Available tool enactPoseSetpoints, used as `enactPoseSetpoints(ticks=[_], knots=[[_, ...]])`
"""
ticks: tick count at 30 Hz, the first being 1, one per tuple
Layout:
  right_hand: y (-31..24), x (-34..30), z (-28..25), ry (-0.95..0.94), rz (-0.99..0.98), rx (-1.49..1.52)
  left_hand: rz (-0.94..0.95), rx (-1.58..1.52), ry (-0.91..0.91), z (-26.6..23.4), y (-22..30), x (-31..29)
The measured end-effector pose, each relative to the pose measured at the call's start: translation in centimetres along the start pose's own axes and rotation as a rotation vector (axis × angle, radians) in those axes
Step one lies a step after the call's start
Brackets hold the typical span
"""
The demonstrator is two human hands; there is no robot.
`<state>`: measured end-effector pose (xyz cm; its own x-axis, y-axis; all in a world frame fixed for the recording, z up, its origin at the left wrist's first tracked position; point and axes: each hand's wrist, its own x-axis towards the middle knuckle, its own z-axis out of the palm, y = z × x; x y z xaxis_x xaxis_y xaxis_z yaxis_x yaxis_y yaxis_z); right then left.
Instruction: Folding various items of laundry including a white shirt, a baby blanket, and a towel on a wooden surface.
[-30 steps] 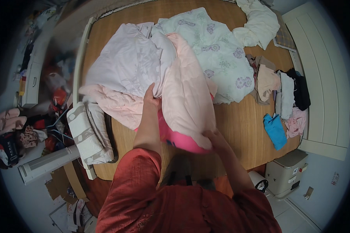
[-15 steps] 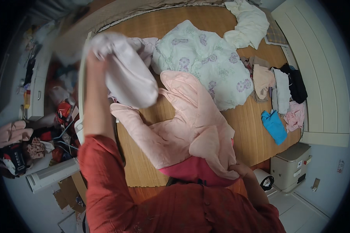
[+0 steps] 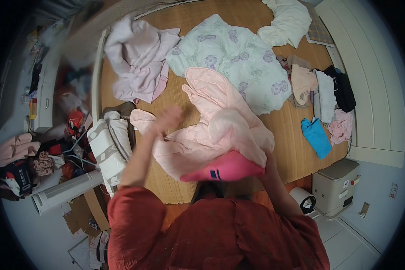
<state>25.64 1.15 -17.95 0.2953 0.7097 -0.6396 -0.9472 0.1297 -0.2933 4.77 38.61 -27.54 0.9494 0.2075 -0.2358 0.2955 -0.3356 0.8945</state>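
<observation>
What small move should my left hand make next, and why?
Perhaps lower the left hand to grip the left end of the pink garment: that hand is blurred but looks empty and close by, while the right hand seems to hold the opposite side.

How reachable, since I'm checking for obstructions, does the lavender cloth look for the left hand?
Probably yes: the left hand looks empty though blurred, and only brown mat seems to lie between it and the lavender cloth.
</observation>
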Motion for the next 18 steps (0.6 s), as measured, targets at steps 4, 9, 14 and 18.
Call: enactPoseSetpoints(ticks=[4,9,14,18], knots=[[-2.9,-2.2,4.6,0.042,-0.093,0.047,-0.138,-0.578,-0.157,17.1,10.8,-1.0],[-5.9,-4.9,5.9,-0.111,-0.330,-0.054,-0.117,-0.572,-0.318,19.7,19.4,-1.7],[-8.6,-6.5,3.7,-0.267,-0.590,-0.518,0.044,-0.457,-0.185,19.7,25.4,-3.7],[-7.2,-10.3,5.1,-0.322,-0.128,0.039,0.204,-0.058,0.141,25.5,27.7,-5.0]])
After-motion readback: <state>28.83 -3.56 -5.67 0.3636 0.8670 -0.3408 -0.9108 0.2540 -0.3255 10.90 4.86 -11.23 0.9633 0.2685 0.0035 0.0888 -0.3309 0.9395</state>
